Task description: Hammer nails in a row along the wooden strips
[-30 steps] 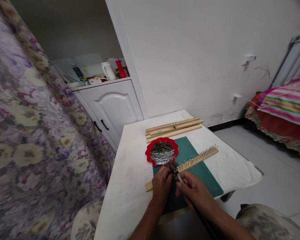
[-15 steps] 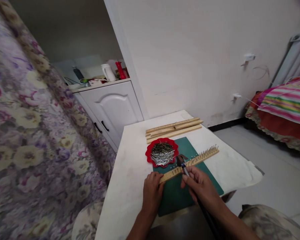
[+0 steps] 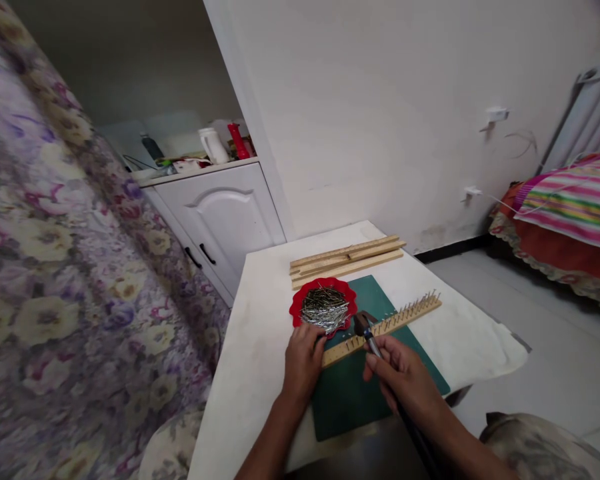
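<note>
My right hand (image 3: pixel 405 377) is closed around the handle of a hammer (image 3: pixel 373 341), whose dark head is over a narrow wooden strip (image 3: pixel 335 353). Many nails stand upright in that strip, thickest toward its right end. It lies slantwise across a green cutting mat (image 3: pixel 347 400). Fingers forward, my left hand (image 3: pixel 303 360) reaches the near edge of a red scalloped dish (image 3: pixel 296 307). A heap of dark and silver nails (image 3: pixel 325 307) fills the dish. The left fingertips are partly hidden, and no held nail can be made out.
Several bare wooden strips (image 3: pixel 347 257) lie at the back of the white-covered table (image 3: pixel 250 347). Beyond stand a white wall and a cabinet (image 3: pixel 225 220). A floral curtain (image 3: pixel 55 300) hangs at left; a bed (image 3: pixel 570 213) is at right.
My left hand has left the strip's left end and moved up to the dish's near rim. The hammer stays in my right hand at nearly the same place.
</note>
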The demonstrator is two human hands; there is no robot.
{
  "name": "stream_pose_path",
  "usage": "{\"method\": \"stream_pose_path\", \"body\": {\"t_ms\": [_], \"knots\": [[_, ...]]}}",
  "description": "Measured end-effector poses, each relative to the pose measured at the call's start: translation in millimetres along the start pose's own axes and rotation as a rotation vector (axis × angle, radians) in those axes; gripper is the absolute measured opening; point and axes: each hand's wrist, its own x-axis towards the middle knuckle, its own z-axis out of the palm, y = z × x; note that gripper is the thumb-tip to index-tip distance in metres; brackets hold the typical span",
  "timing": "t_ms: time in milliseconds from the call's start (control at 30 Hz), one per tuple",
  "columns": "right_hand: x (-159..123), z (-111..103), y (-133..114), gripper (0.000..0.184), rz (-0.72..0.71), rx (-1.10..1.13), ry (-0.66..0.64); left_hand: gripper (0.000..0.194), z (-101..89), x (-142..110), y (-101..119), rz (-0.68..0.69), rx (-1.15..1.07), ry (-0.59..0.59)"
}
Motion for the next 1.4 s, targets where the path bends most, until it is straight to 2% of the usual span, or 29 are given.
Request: {"method": "stream_pose_path", "body": {"t_ms": [200,367,500,600,700,867,1000,1167,1400], "knots": [[1.3,0.7,1.2,0.022,0.006,0.015,0.021,0.011,11.1,40.0,5.8,-0.041,0.166,-0.135],[1.0,0.5,-1.1,0.023,0.015,0.006,0.018,0.015,12.3,49.6,11.8,-0.119,0.314,-0.280],[0.8,0.9,-3.3,0.023,0.022,0.011,0.020,0.017,8.8,49.6,15.6,-0.124,0.356,-0.315],[1.9,0.5,-0.9,0.023,0.029,0.019,0.022,0.018,4.9,44.2,15.6,-0.108,0.368,-0.285],[4.9,0.0,5.1,0.023,0.017,0.020,0.031,0.018,-1.4,34.1,14.0,-0.084,0.347,-0.197],[12.3,2.6,16.6,0.021,-0.019,-0.019,0.079,0.016,-18.7,9.2,21.7,-0.040,0.182,-0.091],[16.2,5.5,24.8,0.019,-0.078,-0.021,0.124,0.017,-35.2,-14.8,38.2,0.065,-0.003,-0.135],[14.3,10.2,31.6,0.021,-0.066,0.012,0.079,0.020,-44.9,-35.9,49.4,0.183,-0.085,-0.213],[0.9,17.2,29.6,0.028,-0.064,0.087,0.038,0.013,-45.5,-37.4,48.0,0.078,-0.390,-0.160]]}}
